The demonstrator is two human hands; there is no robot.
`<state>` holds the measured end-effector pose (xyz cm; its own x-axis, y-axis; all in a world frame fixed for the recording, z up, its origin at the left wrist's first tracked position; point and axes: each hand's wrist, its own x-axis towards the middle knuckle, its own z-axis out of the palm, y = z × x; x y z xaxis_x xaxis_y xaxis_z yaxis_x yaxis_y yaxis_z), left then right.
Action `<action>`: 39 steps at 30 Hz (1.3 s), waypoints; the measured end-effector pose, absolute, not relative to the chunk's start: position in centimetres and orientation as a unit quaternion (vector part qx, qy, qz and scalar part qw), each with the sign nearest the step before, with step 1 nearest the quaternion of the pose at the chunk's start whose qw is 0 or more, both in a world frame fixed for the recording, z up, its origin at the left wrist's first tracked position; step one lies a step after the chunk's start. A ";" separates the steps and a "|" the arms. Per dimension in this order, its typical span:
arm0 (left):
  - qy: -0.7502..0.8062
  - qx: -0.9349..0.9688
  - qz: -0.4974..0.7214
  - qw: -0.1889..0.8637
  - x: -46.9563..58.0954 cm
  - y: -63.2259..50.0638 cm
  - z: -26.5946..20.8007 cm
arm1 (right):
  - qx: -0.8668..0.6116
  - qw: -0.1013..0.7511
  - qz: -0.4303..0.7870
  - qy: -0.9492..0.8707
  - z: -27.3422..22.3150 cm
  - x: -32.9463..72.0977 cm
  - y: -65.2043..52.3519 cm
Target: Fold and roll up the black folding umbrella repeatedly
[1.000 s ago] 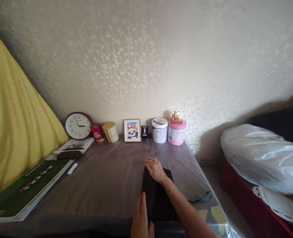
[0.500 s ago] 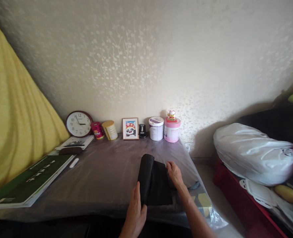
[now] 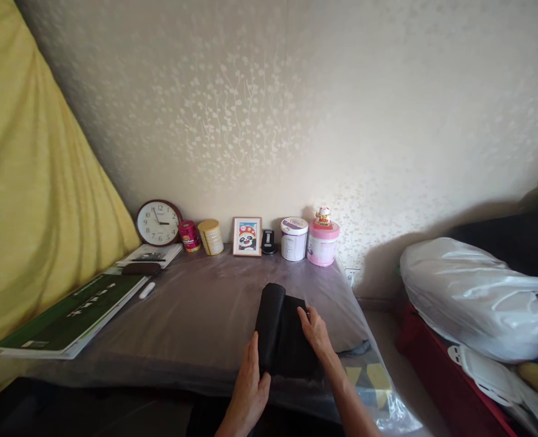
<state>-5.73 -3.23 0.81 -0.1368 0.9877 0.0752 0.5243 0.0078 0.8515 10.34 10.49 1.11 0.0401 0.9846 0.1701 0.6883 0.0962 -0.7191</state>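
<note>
A black rolled sheet (image 3: 271, 321) stands out toward the back of the covered table, its rolled part on the left and a loose flap (image 3: 293, 340) on the right. My left hand (image 3: 252, 376) is wrapped around the roll's lower left side, thumb in front. On the flap's upper right edge, my right hand (image 3: 314, 328) is closed, with its fingers over the edge. What kind of sheet it is, I cannot make out.
Along the wall stand a clock (image 3: 159, 223), a red can (image 3: 189, 235), a yellow-lidded tin (image 3: 211, 237), a framed panda picture (image 3: 247, 237) and two tubs, one topped by a cat figurine (image 3: 323, 216). A green book (image 3: 75, 312) lies left; a white bag (image 3: 473, 294) sits right.
My right hand has shifted a little down and to the left over the flap. The left hand still holds the roll. The view has turned slightly left.
</note>
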 end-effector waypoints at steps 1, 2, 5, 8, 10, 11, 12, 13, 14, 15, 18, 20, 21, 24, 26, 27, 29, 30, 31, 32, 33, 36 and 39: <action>0.646 0.586 0.388 0.298 -5.7 -3.2 0.8 | -0.634 0.344 0.211 -0.660 1.1 10.1 10.5; 0.648 0.586 0.384 0.300 -5.6 -3.3 0.8 | -0.631 0.349 0.208 -0.661 1.1 9.8 10.5; 0.654 0.586 0.374 0.298 -5.5 -3.3 1.0 | -0.616 0.368 0.211 -0.664 1.6 8.8 10.6; 0.659 0.588 0.370 0.290 -5.4 -3.3 0.9 | -0.585 0.395 0.230 -0.670 2.6 7.5 10.8; 0.660 0.595 0.362 0.283 -5.4 -3.2 0.8 | -0.566 0.395 0.245 -0.681 3.3 6.5 10.8; 0.660 0.599 0.357 0.280 -5.4 -3.2 0.6 | -0.561 0.390 0.248 -0.687 3.6 5.9 10.9; 0.660 0.602 0.353 0.278 -5.5 -3.2 0.5 | -0.559 0.383 0.248 -0.692 3.9 5.3 10.9; 0.660 0.606 0.350 0.275 -5.5 -3.2 0.3 | -0.560 0.376 0.245 -0.697 4.1 4.8 10.8; 0.660 0.607 0.348 0.273 -5.5 -3.2 0.1 | -0.561 0.369 0.242 -0.701 4.4 4.2 10.8; 0.660 0.608 0.347 0.271 -5.6 -3.2 -0.1 | -0.562 0.361 0.240 -0.705 4.6 3.7 10.8; 0.660 0.609 0.352 0.264 -5.8 -3.2 -0.5 | -0.570 0.318 0.237 -0.720 5.0 2.6 10.6; 0.660 0.609 0.351 0.266 -6.0 -3.2 -0.4 | -0.577 0.286 0.230 -0.730 5.3 2.1 10.6; 0.661 0.609 0.348 0.267 -6.0 -3.2 -0.3 | -0.581 0.271 0.224 -0.734 5.5 1.9 10.6; 0.667 0.609 0.336 0.267 -6.0 -3.1 0.0 | -0.592 0.225 0.205 -0.747 5.9 1.5 10.6; 0.668 0.611 0.335 0.261 -6.0 -3.0 -0.1 | -0.597 0.198 0.197 -0.752 6.1 1.3 10.6; 0.670 0.611 0.335 0.256 -6.0 -2.9 -0.3 | -0.597 0.191 0.195 -0.755 6.2 1.2 10.6; 0.673 0.613 0.335 0.244 -6.1 -2.8 -0.8 | -0.589 0.193 0.193 -0.760 6.4 0.9 10.4; 0.678 0.611 0.332 0.238 -6.1 -2.8 -1.0 | -0.582 0.198 0.195 -0.764 6.4 0.8 10.3; 0.684 0.610 0.324 0.234 -6.1 -2.8 -1.2 | -0.571 0.203 0.200 -0.770 6.5 0.7 10.1; 0.691 0.607 0.317 0.229 -6.1 -2.8 -1.4 | -0.559 0.205 0.207 -0.776 6.5 0.6 10.0; 0.697 0.605 0.312 0.225 -6.1 -2.8 -1.5 | -0.549 0.204 0.212 -0.782 6.5 0.5 9.8; 0.707 0.592 0.319 0.218 -6.0 -3.1 -1.1 | -0.528 0.195 0.213 -0.799 6.6 0.3 9.4; 0.700 0.583 0.352 0.216 -5.8 -3.5 -0.1 | -0.526 0.189 0.196 -0.805 6.4 0.1 9.1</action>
<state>-5.77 -3.51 -0.07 -0.2274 0.9678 0.1082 0.6635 0.0727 0.7447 0.10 9.15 6.44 -0.3743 0.9221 0.0985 0.7735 0.3690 -0.5153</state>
